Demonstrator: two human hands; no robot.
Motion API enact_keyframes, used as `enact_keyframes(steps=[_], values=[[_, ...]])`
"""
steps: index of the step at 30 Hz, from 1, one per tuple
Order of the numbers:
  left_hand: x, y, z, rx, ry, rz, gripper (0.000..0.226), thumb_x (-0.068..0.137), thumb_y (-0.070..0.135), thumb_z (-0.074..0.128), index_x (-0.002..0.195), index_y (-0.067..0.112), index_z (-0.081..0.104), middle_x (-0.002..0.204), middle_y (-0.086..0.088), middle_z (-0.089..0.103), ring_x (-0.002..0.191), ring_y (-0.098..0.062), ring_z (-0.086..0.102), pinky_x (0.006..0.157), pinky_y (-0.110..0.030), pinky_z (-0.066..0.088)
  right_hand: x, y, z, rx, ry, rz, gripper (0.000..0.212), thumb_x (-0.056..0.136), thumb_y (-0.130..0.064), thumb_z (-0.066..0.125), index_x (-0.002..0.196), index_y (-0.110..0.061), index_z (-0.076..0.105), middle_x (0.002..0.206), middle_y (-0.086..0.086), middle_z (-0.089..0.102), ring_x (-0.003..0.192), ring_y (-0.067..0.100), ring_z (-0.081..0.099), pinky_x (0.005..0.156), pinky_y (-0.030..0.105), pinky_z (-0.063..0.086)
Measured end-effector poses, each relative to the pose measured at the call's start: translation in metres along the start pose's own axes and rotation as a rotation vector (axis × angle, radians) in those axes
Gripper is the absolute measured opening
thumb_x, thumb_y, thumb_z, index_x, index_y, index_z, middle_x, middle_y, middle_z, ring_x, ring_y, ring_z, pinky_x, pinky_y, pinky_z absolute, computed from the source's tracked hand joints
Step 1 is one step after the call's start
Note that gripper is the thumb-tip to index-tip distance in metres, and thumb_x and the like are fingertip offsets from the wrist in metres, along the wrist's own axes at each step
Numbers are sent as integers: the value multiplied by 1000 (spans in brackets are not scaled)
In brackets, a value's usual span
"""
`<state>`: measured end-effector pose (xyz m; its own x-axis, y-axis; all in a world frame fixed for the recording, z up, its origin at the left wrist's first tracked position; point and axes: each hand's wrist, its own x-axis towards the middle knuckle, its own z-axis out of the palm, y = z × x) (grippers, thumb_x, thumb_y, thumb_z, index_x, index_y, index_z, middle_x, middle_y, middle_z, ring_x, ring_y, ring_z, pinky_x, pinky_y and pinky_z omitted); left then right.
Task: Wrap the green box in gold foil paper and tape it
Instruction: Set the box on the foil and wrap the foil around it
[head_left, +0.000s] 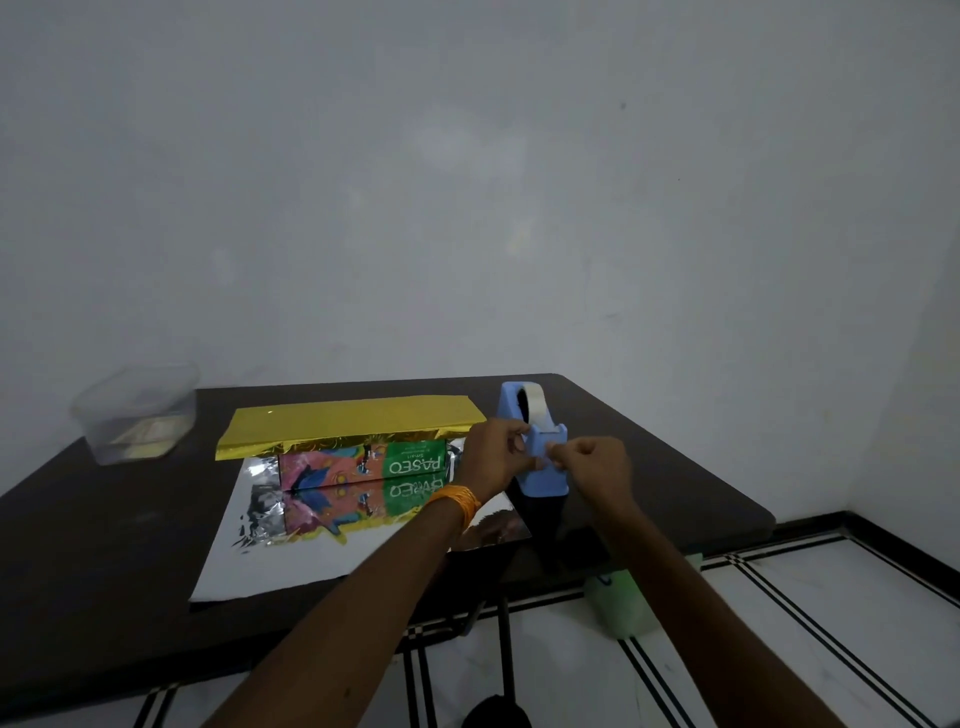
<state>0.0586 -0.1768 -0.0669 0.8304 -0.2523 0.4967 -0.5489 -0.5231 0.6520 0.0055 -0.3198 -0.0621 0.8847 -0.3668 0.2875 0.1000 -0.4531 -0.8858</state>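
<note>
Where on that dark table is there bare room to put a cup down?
The widest bare patch of table is front left, between the clear container and the left edge of the foil sheet. Another lies right of the tape dispenser, toward the table's right edge. The middle is crowded: foil sheet, green box, left hand and right hand at the dispenser.

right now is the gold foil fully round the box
No, partly: gold foil covers the top of the green box, the printed front is bare, the rest lies flat.
</note>
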Motion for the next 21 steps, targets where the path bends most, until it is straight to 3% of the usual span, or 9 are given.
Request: enact_keyframes(steps=[3, 6, 10, 15, 18, 21], values=[[-5, -2, -5, 55, -41, 29, 52, 73, 4, 80, 123, 4, 66, 98, -13, 72, 93, -27, 66, 83, -31, 52, 2, 9, -3, -223, -15, -73, 38, 85, -18, 74, 54, -10, 55, 51, -1, 52, 47, 7, 49, 49, 24, 45], [-9, 0, -10, 83, -39, 53, 46, 75, 8, 77, 120, 10, 68, 97, -8, 72, 88, -23, 67, 80, -33, 54, -4, 24, -8, -316, 35, -132, 34, 86, -19, 74, 59, -4, 61, 53, 3, 58, 48, 9, 53, 59, 38, 58], [-10, -8, -42, 156, 97, 83, 29, 82, 19, 69, 110, 17, 71, 94, -2, 72, 83, -19, 66, 75, -35, 55, -8, 14, -7, -312, 38, -333, 34, 89, -20, 69, 60, -7, 61, 52, -3, 56, 50, 6, 53, 51, 31, 49], [-14, -48, -114, 240, 218, 83, 15, 84, 19, 72, 99, 16, 72, 86, 1, 69, 79, -14, 62, 74, -33, 53, -12, -24, 28, -364, -131, -572, 23, 91, -25, 67, 69, -18, 69, 61, -7, 65, 57, 4, 58, 56, 29, 49], [-21, -77, -146, 315, 201, 23, 19, 83, 24, 75, 101, 19, 73, 93, 1, 69, 89, -15, 60, 78, -35, 51, -23, -48, 60, -344, -319, -707, 18, 91, -22, 68, 74, -19, 72, 63, -14, 59, 63, -1, 53, 59, 15, 37], [-26, -94, -156, 375, 148, 13, 23, 79, 33, 78, 100, 26, 73, 95, 4, 68, 90, -16, 58, 78, -37, 51, -21, -56, 87, -368, -392, -783, 16, 92, -22, 67, 80, -14, 75, 77, -5, 69, 74, 5, 50, 67, 27, 42]])
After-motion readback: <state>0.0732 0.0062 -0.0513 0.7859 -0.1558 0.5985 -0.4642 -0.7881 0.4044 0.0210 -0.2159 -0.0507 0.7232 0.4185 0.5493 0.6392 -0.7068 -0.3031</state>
